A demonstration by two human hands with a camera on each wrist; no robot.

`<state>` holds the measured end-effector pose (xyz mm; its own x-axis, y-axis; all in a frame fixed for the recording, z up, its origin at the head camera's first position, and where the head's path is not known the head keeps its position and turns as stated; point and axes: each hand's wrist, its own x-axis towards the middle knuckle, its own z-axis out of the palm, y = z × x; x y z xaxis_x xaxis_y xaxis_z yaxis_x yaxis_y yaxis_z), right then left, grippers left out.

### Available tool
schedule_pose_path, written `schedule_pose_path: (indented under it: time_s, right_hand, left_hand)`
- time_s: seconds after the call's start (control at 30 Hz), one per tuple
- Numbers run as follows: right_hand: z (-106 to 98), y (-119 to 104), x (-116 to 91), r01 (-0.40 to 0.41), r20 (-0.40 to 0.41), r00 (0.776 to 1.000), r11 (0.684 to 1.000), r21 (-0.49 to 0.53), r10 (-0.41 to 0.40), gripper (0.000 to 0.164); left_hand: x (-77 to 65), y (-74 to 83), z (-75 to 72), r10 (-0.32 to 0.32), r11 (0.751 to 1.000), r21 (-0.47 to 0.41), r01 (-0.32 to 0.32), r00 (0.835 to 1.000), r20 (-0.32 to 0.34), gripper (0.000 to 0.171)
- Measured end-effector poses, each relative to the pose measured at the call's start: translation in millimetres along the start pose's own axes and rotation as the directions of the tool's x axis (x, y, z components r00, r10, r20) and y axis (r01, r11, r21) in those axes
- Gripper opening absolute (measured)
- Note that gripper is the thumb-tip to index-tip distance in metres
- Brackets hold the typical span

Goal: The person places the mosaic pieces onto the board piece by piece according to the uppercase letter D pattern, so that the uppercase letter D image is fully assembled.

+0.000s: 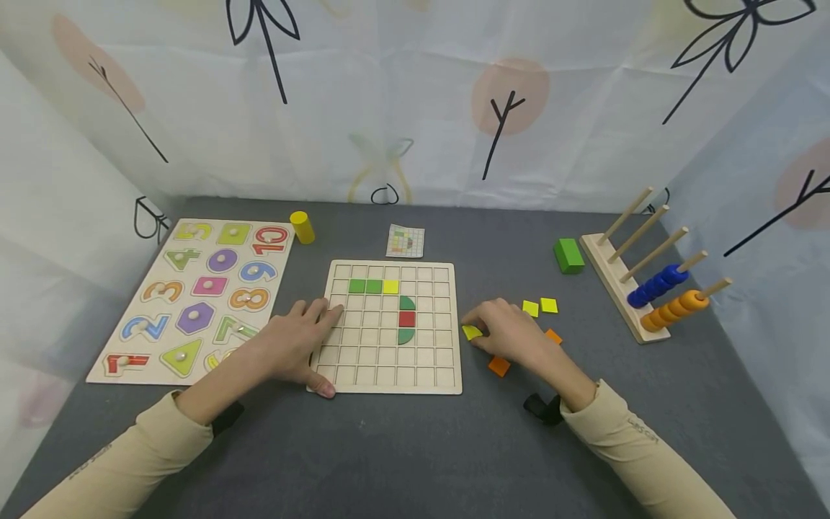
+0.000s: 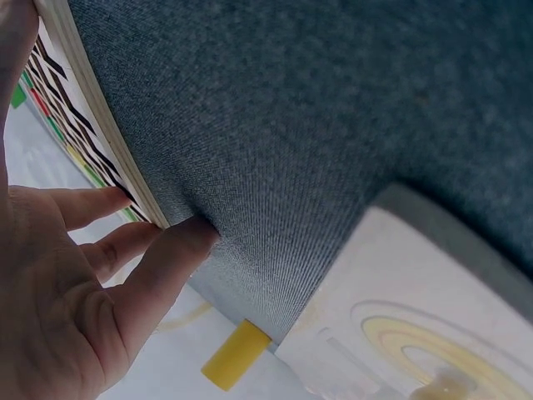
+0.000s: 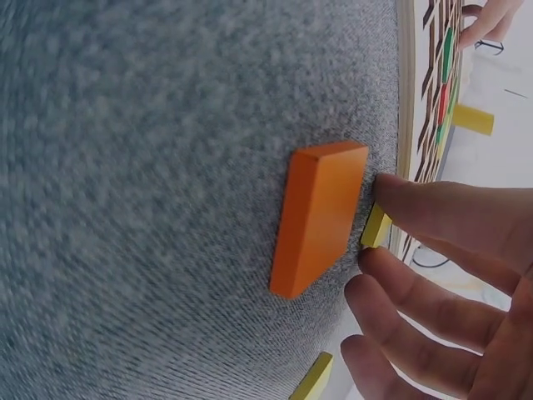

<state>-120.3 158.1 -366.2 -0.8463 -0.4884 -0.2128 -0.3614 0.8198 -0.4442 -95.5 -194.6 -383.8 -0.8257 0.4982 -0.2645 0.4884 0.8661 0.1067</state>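
Observation:
A wooden grid board (image 1: pixel 363 367) lies flat in the middle of the table. Green and yellow square tiles, a red tile (image 1: pixel 406 318) and two green rounded tiles sit in its cells. Spread along the board's left edge, my left hand (image 1: pixel 295 346) touches it with fingers and thumb extended. Just past the right edge, my right hand (image 1: pixel 509 331) pinches a yellow square tile (image 3: pixel 376 227) between thumb and forefinger, low over the cloth. Close by lie an orange tile (image 3: pixel 321 221), a second orange tile (image 1: pixel 553 336) partly hidden by the hand, and two loose yellow tiles (image 1: pixel 548 305).
A number and shape puzzle board (image 1: pixel 155 288) lies at the left, with a yellow cylinder (image 1: pixel 302 227) behind its corner. A small pattern card (image 1: pixel 405 241) is behind the grid board. At the right stand a green block (image 1: pixel 569 256) and a peg stacker (image 1: pixel 625 288) with blue and orange beads.

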Motion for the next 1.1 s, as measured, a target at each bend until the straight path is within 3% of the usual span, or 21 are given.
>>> schedule_pose_path:
  time_s: [0.43,0.87,1.0,1.1]
  right_hand:
    - [1.5,4.6,-0.3,-0.014,-0.038,0.999,0.999,-0.044,0.012,0.024]
    - [4.7,6.5,-0.2,0.001,-0.066,0.998,1.0,-0.019,-0.002,0.016]
    - [4.4,7.3,-1.7,0.004,-0.071,0.997,0.999,-0.04,-0.007,0.02]
    - [1.6,8.1,-3.8,0.041,-0.026,0.999,0.996,-0.076,-0.043,0.029]
  left_hand:
    - [0.9,-0.2,0.6,-0.002,1.0,-0.003,0.002,1.0,0.006,0.134]
    - [-0.4,0.3,-0.9,-0.001,1.0,-0.004,0.001,1.0,-0.002,0.133]
    - [-0.6,0.3,-0.7,-0.001,1.0,-0.008,0.001,1.0,-0.002,0.133]
    - [-1.2,0.6,-0.8,0.004,1.0,-0.007,-0.004,1.0,-0.007,0.132]
